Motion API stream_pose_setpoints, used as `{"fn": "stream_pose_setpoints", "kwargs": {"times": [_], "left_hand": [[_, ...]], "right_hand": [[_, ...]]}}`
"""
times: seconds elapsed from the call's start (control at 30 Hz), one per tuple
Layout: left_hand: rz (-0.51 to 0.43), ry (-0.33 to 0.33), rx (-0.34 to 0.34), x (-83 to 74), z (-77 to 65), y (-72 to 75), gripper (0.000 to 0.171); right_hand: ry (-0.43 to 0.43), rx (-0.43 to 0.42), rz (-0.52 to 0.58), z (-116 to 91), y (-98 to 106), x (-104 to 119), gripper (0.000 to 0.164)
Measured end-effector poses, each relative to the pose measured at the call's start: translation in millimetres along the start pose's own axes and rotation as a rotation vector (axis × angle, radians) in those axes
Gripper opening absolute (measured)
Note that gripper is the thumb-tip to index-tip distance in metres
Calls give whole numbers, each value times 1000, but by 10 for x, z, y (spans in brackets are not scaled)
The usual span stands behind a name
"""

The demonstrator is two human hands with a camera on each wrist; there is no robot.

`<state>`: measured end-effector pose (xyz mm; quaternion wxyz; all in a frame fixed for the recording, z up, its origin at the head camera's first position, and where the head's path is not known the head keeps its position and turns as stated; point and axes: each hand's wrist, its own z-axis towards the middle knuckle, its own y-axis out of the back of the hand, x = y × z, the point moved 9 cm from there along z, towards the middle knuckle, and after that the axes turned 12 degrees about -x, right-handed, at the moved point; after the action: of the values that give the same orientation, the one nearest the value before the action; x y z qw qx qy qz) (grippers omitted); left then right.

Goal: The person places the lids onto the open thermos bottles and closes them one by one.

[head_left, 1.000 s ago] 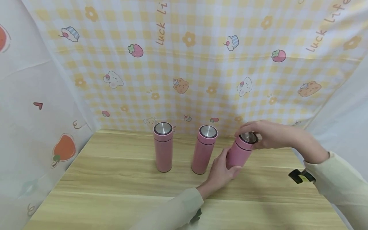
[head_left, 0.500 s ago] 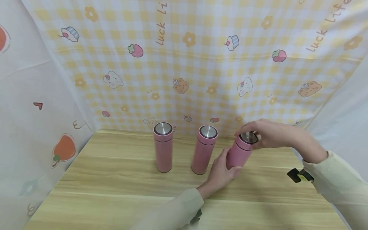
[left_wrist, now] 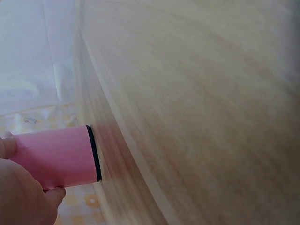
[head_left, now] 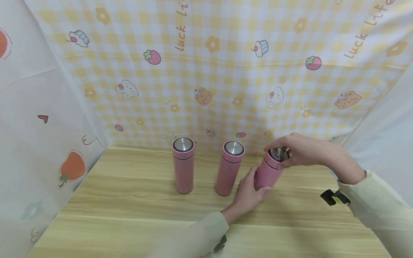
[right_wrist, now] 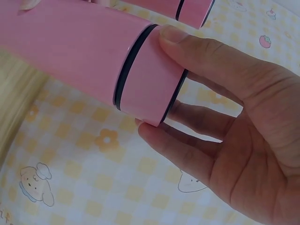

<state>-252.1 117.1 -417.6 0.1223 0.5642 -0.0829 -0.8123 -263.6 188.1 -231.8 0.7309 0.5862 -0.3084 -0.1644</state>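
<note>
Three pink thermos flasks with steel-topped lids stand in a row on the wooden table. The left hand (head_left: 246,195) grips the body of the right-hand flask (head_left: 268,173) low down, thumb in front. From above, the right hand (head_left: 300,148) holds that flask's lid (right_wrist: 150,77) between thumb and fingers. In the right wrist view the lid sits on the body, a dark ring between them. The flask's base (left_wrist: 93,153) is at the tabletop in the left wrist view. The middle flask (head_left: 227,175) is just left of the left hand, and the left-hand flask (head_left: 184,172) is farther off.
The wooden table (head_left: 129,208) reaches back to a yellow-checked cloth (head_left: 238,82) hanging close behind the flasks. White cloth (head_left: 42,143) hangs along the left side, and more white cloth hangs on the right.
The right wrist and sleeve have shifted slightly left, with the thumb moving a little around the lid. The left hand and the other two flasks stay in place.
</note>
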Motion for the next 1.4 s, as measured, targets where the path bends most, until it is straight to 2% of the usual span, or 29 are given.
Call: {"fn": "stream_pose_setpoints", "kwargs": {"times": [0.27, 0.53, 0.83, 0.9, 1.1, 1.23, 1.4], "left_hand": [[0, 9, 0, 18, -2, -4, 69], [12, 9, 2, 22, -4, 1, 70], [23, 3, 5, 24, -6, -2, 70], [23, -1, 9, 18, -4, -4, 69], [31, -14, 4, 5, 17, -7, 69], [26, -9, 6, 10, 22, -14, 70], [13, 1, 5, 26, 11, -24, 70]], "right_hand": [[-40, -6, -1, 6, -7, -9, 51], [-82, -21, -45, 18, -35, -17, 44], [-53, -57, -92, 28, -39, 38, 20], [-51, -63, -103, 19, -33, 30, 25], [-1, -60, -106, -41, -14, -22, 60], [34, -18, 6, -96, -9, -26, 64], [54, 8, 119, -106, -3, 8, 58]]}}
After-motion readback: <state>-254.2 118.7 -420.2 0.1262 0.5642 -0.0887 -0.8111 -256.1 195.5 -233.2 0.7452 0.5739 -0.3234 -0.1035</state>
